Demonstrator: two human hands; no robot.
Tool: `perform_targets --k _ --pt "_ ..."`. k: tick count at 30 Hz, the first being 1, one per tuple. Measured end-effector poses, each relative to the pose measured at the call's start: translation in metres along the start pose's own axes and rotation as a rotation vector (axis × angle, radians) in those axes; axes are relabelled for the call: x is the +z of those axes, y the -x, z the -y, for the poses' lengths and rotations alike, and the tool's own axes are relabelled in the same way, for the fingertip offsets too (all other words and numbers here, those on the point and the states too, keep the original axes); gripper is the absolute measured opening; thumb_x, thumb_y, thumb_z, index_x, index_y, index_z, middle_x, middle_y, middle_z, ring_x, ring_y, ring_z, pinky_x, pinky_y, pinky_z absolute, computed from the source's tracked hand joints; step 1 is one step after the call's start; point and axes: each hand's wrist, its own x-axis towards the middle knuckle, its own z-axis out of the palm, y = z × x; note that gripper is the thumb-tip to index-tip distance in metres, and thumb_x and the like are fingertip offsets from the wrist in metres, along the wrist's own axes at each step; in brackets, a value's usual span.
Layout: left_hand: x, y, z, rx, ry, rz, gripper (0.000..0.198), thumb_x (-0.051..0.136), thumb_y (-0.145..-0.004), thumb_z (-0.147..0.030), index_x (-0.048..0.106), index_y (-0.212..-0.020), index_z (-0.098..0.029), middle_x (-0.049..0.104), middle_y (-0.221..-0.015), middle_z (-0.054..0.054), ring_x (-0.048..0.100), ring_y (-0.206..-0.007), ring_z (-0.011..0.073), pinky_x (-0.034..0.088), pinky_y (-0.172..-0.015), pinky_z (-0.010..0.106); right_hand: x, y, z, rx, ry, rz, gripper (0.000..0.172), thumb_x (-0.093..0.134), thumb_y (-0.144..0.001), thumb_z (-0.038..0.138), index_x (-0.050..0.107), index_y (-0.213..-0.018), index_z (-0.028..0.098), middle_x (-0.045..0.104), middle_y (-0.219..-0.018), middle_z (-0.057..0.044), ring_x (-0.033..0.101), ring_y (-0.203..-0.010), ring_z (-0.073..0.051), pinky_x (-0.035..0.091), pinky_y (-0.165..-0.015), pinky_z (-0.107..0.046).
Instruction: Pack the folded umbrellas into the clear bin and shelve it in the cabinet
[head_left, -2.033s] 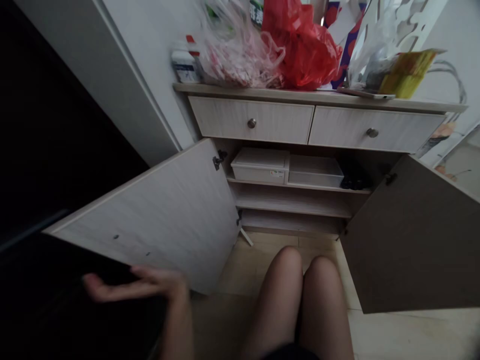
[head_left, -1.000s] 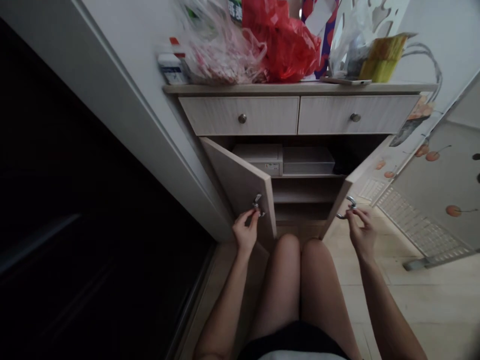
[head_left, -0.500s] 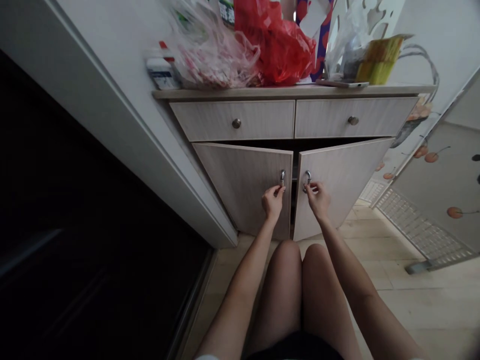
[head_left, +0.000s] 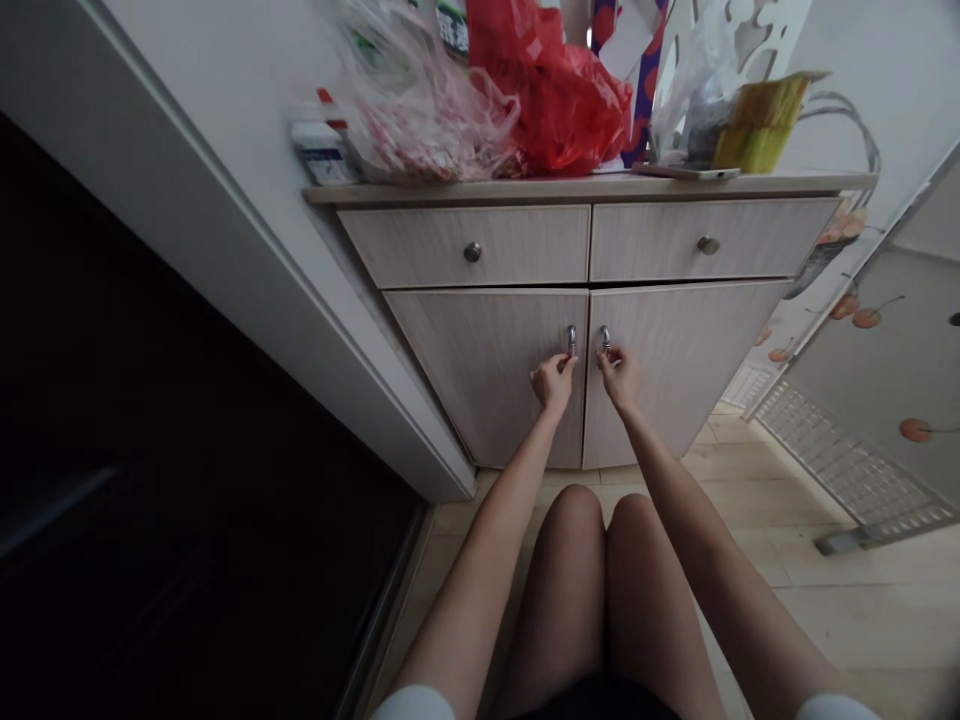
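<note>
My left hand (head_left: 555, 380) pinches the metal handle (head_left: 572, 336) of the left cabinet door (head_left: 487, 360). On the other side of the narrow gap, my right hand (head_left: 621, 378) has its fingers closed on the handle (head_left: 605, 334) of the right cabinet door (head_left: 675, 370). Both doors lie almost flush with the front of the pale wood-grain cabinet, with a thin dark slit along their top edges. The lower ends of both handles are hidden by my fingers.
Above the doors are two drawers with round knobs (head_left: 472, 252). A white bottle (head_left: 325, 150), a red plastic bag (head_left: 555, 100), a phone (head_left: 686, 172) and a yellow container (head_left: 761, 125) sit on top. A patterned screen (head_left: 862, 400) stands at right, a dark door (head_left: 150, 450) at left.
Both cabinet doors have swung inward from partly open to nearly closed. My hands moved forward with the handles, and the dark gap between the doors has narrowed to a line.
</note>
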Motion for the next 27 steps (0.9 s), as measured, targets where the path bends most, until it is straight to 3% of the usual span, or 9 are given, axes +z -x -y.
perform_targets --k 20,27 --pt "0.009 -0.025 -0.002 0.024 -0.114 0.039 0.029 0.060 -0.091 -0.043 0.074 -0.104 -0.021 0.075 -0.099 0.012 0.067 -0.096 0.0240 0.037 -0.094 0.038 0.021 -0.026 0.000 0.047 -0.006 0.018 0.036 0.052 -0.085 0.052 0.063 -0.086 0.018 0.067 -0.079 -0.009 0.058 -0.071 -0.021 0.040 -0.067 -0.030" --pt "0.003 -0.025 -0.008 0.027 -0.189 0.083 0.029 0.057 -0.093 -0.043 0.072 -0.106 -0.022 0.075 -0.105 0.010 0.066 -0.100 0.0233 0.037 -0.095 0.037 0.024 -0.025 -0.003 0.042 0.014 0.026 0.035 0.050 -0.088 0.051 0.062 -0.091 0.018 0.066 -0.078 -0.007 0.059 -0.072 -0.020 0.040 -0.067 -0.029"
